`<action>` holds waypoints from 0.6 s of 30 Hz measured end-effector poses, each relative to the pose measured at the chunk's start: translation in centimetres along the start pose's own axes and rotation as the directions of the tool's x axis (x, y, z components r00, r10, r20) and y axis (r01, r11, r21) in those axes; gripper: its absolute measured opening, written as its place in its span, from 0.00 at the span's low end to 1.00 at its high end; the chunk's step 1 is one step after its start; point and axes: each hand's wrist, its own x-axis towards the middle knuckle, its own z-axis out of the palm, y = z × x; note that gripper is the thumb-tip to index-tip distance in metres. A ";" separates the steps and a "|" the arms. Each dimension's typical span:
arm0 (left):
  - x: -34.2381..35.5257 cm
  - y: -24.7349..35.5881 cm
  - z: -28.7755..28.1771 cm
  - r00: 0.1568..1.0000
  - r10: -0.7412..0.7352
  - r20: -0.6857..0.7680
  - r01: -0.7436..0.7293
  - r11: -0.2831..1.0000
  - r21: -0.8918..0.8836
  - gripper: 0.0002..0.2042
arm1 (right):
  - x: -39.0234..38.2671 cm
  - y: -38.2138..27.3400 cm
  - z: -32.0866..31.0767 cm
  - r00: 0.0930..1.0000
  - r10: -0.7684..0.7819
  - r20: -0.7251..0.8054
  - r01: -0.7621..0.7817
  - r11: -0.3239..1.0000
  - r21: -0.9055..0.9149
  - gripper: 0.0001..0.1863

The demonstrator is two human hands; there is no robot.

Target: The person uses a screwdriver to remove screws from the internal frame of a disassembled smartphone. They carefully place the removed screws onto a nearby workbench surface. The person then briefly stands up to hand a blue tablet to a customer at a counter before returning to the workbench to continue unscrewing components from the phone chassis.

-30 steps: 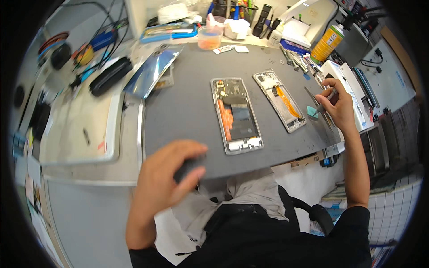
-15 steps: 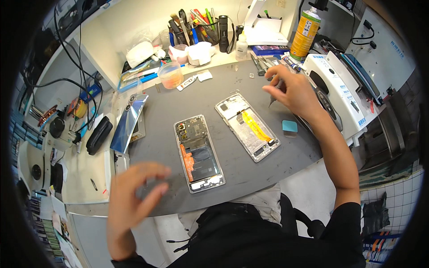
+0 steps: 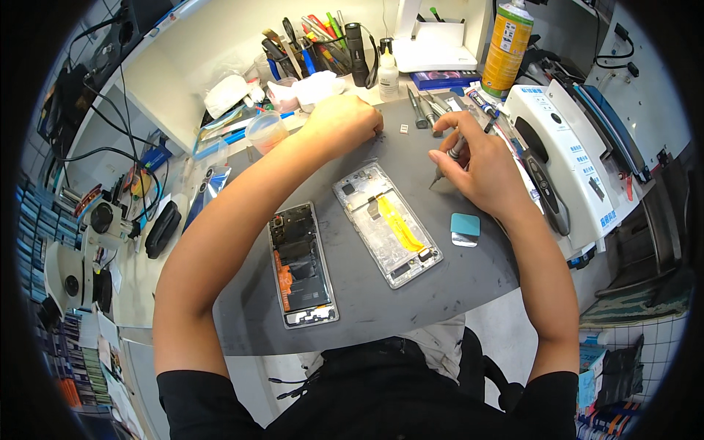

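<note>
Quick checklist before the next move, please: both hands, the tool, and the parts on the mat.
1. Tool in the right hand's grip: ok, tip over the mat.
2. Left hand holding something: cannot tell, fingertips hidden.
3. Left phone body on the mat: ok.
4. Yellow ribbon within the right phone frame: ok.
5. Teal square apart from both phone parts: ok.
6. Blue panel fully visible: not ok, left forearm hides part.

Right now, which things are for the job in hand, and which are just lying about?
Seemingly in the job:
thin tool in the right hand
open phone
phone part beside it

Probably just lying about:
flashlight
spray can
small bottle
plastic cup
black case
</note>
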 end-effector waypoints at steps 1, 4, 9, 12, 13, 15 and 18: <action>0.1 -0.1 0.2 1.000 -0.005 0.010 0.005 1.000 0.014 0.09 | 0.1 0.2 0.0 1.000 -0.007 -0.005 0.007 1.000 -0.005 0.18; 0.5 -0.2 0.7 0.999 0.034 -0.007 -0.033 0.997 0.071 0.08 | 0.1 0.5 0.0 1.000 -0.003 0.015 0.003 1.000 -0.012 0.19; 0.4 -0.8 1.4 0.973 0.197 -0.119 -0.183 0.976 0.116 0.08 | 0.1 0.1 0.2 1.000 -0.013 0.019 0.013 1.000 -0.009 0.20; 0.4 -1.2 0.2 0.972 0.155 -0.178 -0.143 0.987 0.078 0.08 | 0.2 -0.4 0.2 0.999 0.005 0.038 -0.005 1.000 0.002 0.22; 0.0 -1.1 -0.8 0.976 0.111 -0.187 -0.104 0.993 0.050 0.08 | 0.1 -0.7 0.0 0.998 0.023 0.057 -0.023 1.000 0.008 0.22; -1.5 -1.1 -3.4 0.949 -0.036 -0.314 0.013 0.997 -0.075 0.09 | -0.2 -1.0 -0.1 0.995 0.043 0.086 -0.044 0.999 0.014 0.23; -5.8 -1.2 -6.9 0.907 -0.064 -0.415 0.023 0.994 -0.104 0.13 | -0.2 -1.7 -0.8 0.987 0.088 0.137 -0.090 0.996 0.007 0.26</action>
